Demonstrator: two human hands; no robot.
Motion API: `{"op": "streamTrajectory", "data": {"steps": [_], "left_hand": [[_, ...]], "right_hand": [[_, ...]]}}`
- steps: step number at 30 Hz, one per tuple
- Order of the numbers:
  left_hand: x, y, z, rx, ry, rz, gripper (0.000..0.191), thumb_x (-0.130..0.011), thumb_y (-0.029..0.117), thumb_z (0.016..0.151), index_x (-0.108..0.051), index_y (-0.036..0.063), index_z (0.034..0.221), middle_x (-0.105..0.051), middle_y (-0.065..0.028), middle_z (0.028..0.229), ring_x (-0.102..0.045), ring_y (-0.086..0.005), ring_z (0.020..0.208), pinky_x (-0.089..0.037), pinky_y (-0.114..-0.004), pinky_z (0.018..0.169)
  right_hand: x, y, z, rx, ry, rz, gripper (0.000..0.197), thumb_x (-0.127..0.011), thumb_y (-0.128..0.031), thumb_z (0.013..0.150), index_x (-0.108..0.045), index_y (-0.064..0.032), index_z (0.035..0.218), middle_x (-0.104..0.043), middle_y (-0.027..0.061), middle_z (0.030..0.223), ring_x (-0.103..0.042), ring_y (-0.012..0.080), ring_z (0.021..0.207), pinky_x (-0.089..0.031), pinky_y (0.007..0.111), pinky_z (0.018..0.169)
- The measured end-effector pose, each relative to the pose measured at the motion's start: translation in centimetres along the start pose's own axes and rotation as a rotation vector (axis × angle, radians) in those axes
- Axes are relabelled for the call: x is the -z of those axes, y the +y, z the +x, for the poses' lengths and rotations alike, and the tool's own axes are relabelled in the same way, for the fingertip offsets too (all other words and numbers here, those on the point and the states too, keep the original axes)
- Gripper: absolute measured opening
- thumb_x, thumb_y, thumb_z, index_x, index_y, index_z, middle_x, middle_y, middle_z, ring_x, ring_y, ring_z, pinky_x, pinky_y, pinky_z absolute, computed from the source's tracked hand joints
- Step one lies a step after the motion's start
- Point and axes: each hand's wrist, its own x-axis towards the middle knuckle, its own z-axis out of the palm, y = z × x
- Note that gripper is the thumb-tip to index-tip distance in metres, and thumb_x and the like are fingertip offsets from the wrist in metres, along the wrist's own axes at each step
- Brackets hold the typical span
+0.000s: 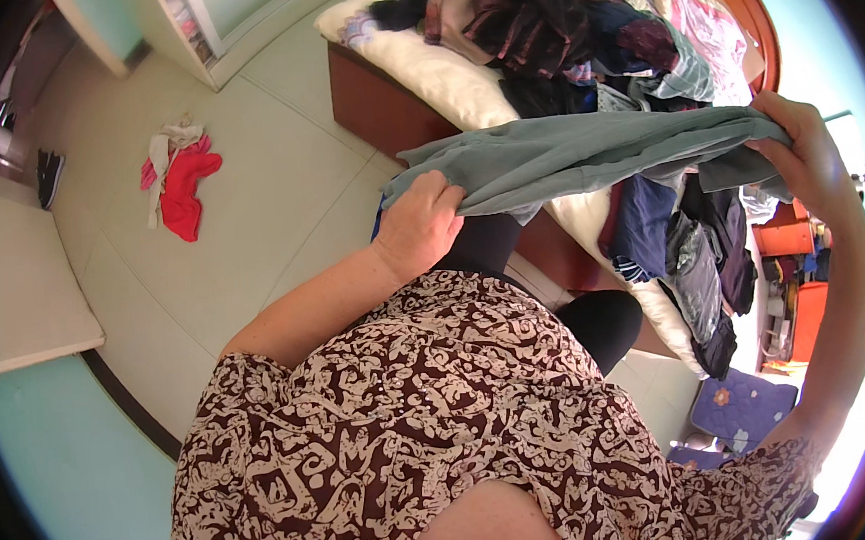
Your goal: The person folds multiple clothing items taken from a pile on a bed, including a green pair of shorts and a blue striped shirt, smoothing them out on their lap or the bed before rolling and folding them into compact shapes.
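Observation:
A grey-green cloth garment (582,150) is stretched sideways in front of me, its fabric gathered into long folds. My left hand (418,226) grips its lower edge near the left end, fingers closed over the cloth. At the other end, my right hand (807,146) holds the bunched fabric, raised to the far right. Which part of the garment each hand holds, I cannot tell. Behind it, a large pile of dark clothes (536,26) lies on the bed (418,60). Folded dark blue clothes (643,217) and a grey garment (692,274) rest nearer to me on the bed.
Red and white cloths (190,189) lie on the tiled floor (296,151) to the left. A dark shoe (50,176) is by the wall. On the right stand a purple flowered padded chair (743,406) and orange containers (784,238). A white cabinet (198,38) is at the back.

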Motion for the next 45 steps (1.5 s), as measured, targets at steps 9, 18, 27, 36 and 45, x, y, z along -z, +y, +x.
{"op": "streamTrajectory", "data": {"steps": [9,18,27,36,45], "left_hand": [[12.6,-4.2,8.2,0.014,0.167,-0.102,0.024,-0.058,-0.001,0.084,-0.064,0.0053,0.106,-0.062,-0.0134,0.108,-0.061,-0.0222,0.092,-0.049,-0.031,0.074],[34.0,-1.2,19.3,-0.271,0.402,0.445,0.029,-0.051,0.010,0.098,-0.060,0.0068,0.125,-0.069,-0.0025,0.090,-0.058,-0.0073,0.076,-0.047,-0.023,0.070],[30.3,2.6,15.7,-0.123,-0.171,0.726,0.011,-0.051,0.005,0.092,-0.058,-0.0027,0.091,-0.059,-0.0091,0.072,-0.055,-0.0155,0.065,-0.046,-0.029,0.062],[33.4,-0.8,13.8,0.051,-0.108,0.378,0.014,-0.057,0.009,0.092,-0.061,-0.0030,0.095,-0.052,0.0037,0.076,-0.045,-0.0056,0.074,-0.036,-0.022,0.066],[32.0,-4.7,19.1,0.177,-0.024,-0.400,0.019,-0.062,0.017,0.092,-0.063,0.0040,0.105,-0.064,0.0012,0.099,-0.057,-0.0071,0.093,-0.042,-0.023,0.083]], "right_hand": [[-0.3,1.0,-0.1,-0.050,-0.058,-0.102,0.015,-0.062,0.000,0.080,-0.056,0.0034,0.093,-0.058,0.0144,0.075,-0.058,0.0251,0.073,-0.045,0.036,0.073],[6.6,0.6,4.1,-0.189,0.392,0.090,0.013,-0.064,-0.006,0.085,-0.064,-0.0001,0.097,-0.064,0.0032,0.072,-0.061,0.0115,0.063,-0.051,0.027,0.056],[-1.2,1.0,10.2,0.221,0.147,-0.369,0.017,-0.059,-0.016,0.082,-0.065,-0.0083,0.096,-0.065,0.0170,0.086,-0.064,0.0320,0.081,-0.049,0.045,0.073],[1.9,-2.5,10.0,-0.015,0.230,-0.418,0.020,-0.057,-0.014,0.080,-0.067,-0.0134,0.097,-0.068,0.0119,0.083,-0.066,0.0321,0.086,-0.048,0.050,0.078],[-1.9,12.7,18.1,-0.003,0.388,-0.071,0.029,-0.054,-0.013,0.082,-0.069,-0.0140,0.107,-0.070,0.0110,0.074,-0.070,0.0232,0.071,-0.056,0.040,0.064]]}}
